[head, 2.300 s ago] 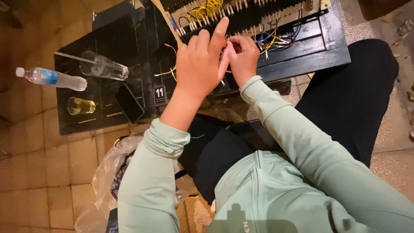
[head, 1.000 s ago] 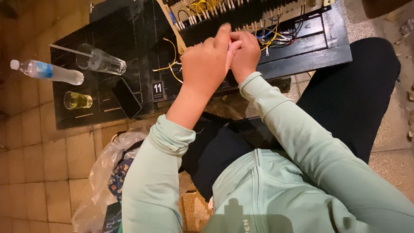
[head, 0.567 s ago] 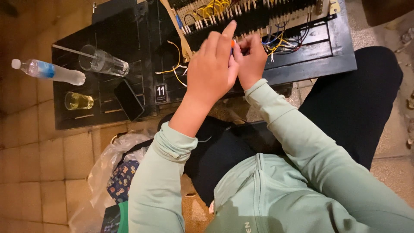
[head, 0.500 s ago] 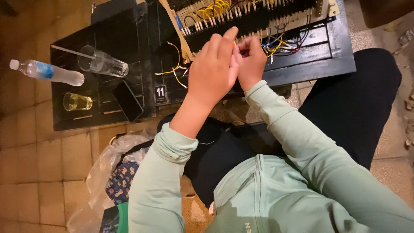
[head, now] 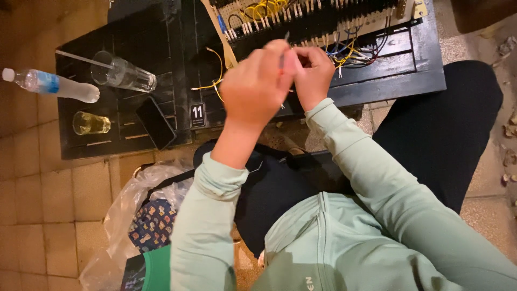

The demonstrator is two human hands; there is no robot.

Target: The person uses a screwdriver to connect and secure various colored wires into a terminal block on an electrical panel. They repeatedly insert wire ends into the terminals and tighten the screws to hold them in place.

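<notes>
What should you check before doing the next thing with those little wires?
1. Both hands at the work: ok. The left hand and right hand meet in front of the wiring board.
2. Grip on the small piece: cannot tell. Something thin pokes up between the fingers, but the hands hide it.
3. Loose yellow wire out of the way: ok, it lies left of the hands.
4. Glass safe: not ok, it lies on its side on the table.
5. Small glass with yellow liquid upright: ok.
6. Phone away from the hands: ok.
</notes>
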